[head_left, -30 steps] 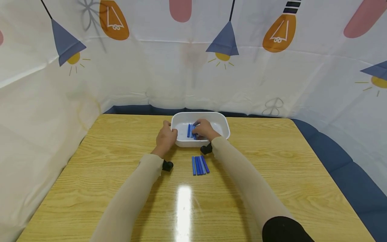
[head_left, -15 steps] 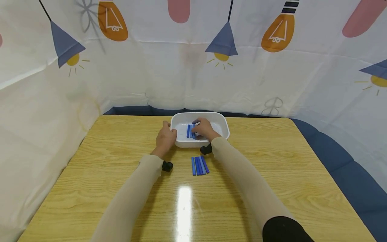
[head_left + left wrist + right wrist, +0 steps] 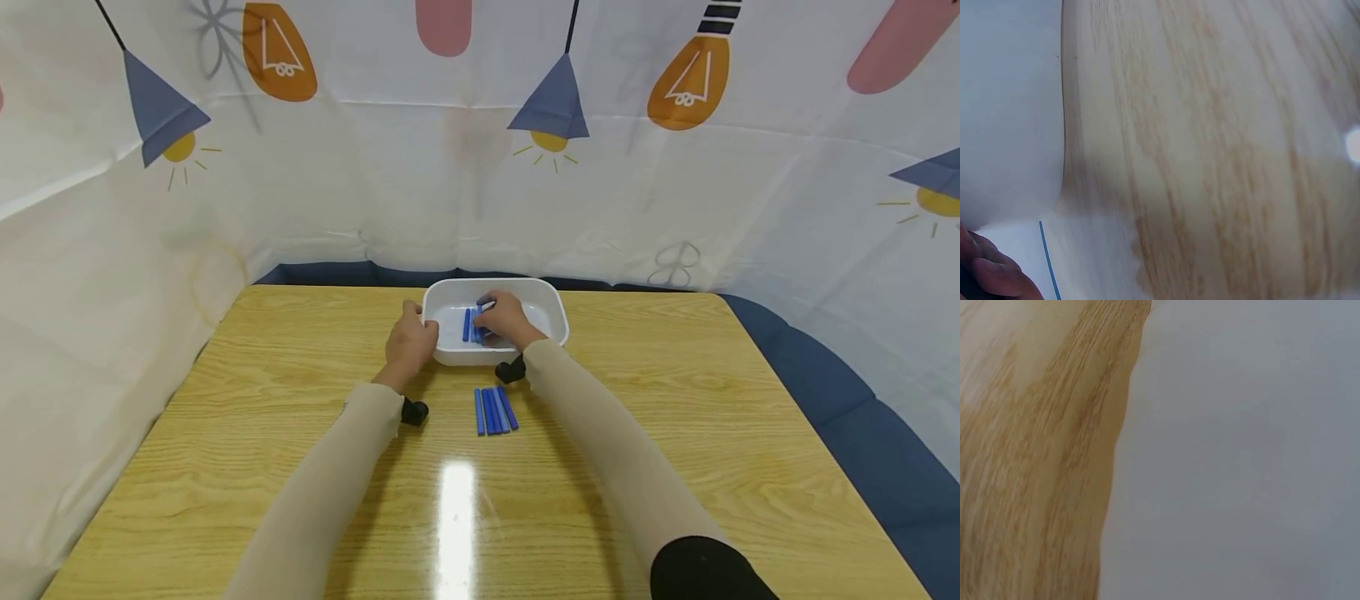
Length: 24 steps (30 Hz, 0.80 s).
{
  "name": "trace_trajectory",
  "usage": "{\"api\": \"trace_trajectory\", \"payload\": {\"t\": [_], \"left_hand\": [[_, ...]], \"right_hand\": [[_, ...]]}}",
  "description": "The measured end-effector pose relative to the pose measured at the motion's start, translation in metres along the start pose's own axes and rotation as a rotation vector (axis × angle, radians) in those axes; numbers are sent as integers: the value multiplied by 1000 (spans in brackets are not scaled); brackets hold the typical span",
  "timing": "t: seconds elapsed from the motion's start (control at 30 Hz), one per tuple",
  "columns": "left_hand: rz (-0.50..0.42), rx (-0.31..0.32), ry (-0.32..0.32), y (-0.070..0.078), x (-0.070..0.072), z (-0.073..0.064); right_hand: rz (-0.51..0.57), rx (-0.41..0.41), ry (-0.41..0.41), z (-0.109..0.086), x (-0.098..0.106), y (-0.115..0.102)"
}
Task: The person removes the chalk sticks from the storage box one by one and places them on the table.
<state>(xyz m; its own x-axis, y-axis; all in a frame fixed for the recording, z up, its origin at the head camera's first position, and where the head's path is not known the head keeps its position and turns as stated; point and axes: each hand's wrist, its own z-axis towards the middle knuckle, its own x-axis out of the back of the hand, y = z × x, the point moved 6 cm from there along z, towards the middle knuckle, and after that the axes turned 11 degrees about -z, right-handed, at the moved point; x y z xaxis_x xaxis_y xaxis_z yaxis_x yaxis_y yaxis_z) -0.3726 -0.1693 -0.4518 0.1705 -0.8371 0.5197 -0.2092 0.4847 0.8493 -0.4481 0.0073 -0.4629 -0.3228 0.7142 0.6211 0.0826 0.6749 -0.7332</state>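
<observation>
In the head view a white plastic tray (image 3: 465,357) stands near the far edge of the table. My left hand (image 3: 411,340) grips its left end; in the left wrist view, curled fingers (image 3: 1002,275) show low beside the tray wall (image 3: 1010,112). Reaching over the front rim, my right hand (image 3: 507,322) pinches a slim blue stick at the right of a short upright row of blue sticks (image 3: 467,325). Its fingertips partly cover that row. The right wrist view holds only the tray's pale wall (image 3: 1229,450) and wood. Several more blue sticks (image 3: 492,412) lie side by side in front of the tray.
The wood-grain table (image 3: 637,467) carries a bright light reflection in front. A white printed curtain (image 3: 420,183) hangs behind it and at the sides. Dark blue padding (image 3: 832,408) runs along the right edge and the back.
The right fingers shift very slightly left among the sticks in the tray. The left hand stays at the tray's end, and the loose sticks in front lie as before.
</observation>
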Motion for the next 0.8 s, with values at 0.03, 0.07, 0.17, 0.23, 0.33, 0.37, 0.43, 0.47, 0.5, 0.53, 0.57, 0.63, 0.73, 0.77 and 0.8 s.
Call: {"api": "trace_trajectory", "payload": {"t": [0.03,0.07,0.17,0.23,0.33,0.37,0.43,0.47,0.5,0.53,0.57,0.63,0.73,0.77,0.8], "left_hand": [[0,0,1,0,0,0],[-2,1,0,0,0,0],[-2,2,-3,0,0,1],[0,3,-4,0,0,1],[3,5,-5,0,1,1],[3,9,-8,0,1,1],[0,16,-8,0,1,1],[1,20,-10,0,1,1],[1,26,-13,0,1,1],[1,31,-16,-1,1,1],[2,36,-17,-1,1,1],[2,46,-21,-1,1,1],[0,52,-23,-1,1,1],[0,50,-21,-1,0,0],[-1,47,-19,-1,0,0]], "right_hand": [[-1,3,0,0,0,-1],[0,6,0,0,0,-1],[-1,15,-1,-1,0,-2],[-1,23,-3,-1,0,-4],[-5,37,3,-2,1,-5],[-4,43,6,-2,1,-6],[-5,53,11,-3,3,-8],[-4,59,13,-3,3,-8],[4,63,12,-4,4,-9],[11,66,10,-5,5,-10],[23,67,5,-5,5,-11],[56,67,-3,-7,7,-12],[103,66,-8,-8,9,-13],[117,67,-8,-8,10,-14],[123,69,-6,-9,11,-14]]}}
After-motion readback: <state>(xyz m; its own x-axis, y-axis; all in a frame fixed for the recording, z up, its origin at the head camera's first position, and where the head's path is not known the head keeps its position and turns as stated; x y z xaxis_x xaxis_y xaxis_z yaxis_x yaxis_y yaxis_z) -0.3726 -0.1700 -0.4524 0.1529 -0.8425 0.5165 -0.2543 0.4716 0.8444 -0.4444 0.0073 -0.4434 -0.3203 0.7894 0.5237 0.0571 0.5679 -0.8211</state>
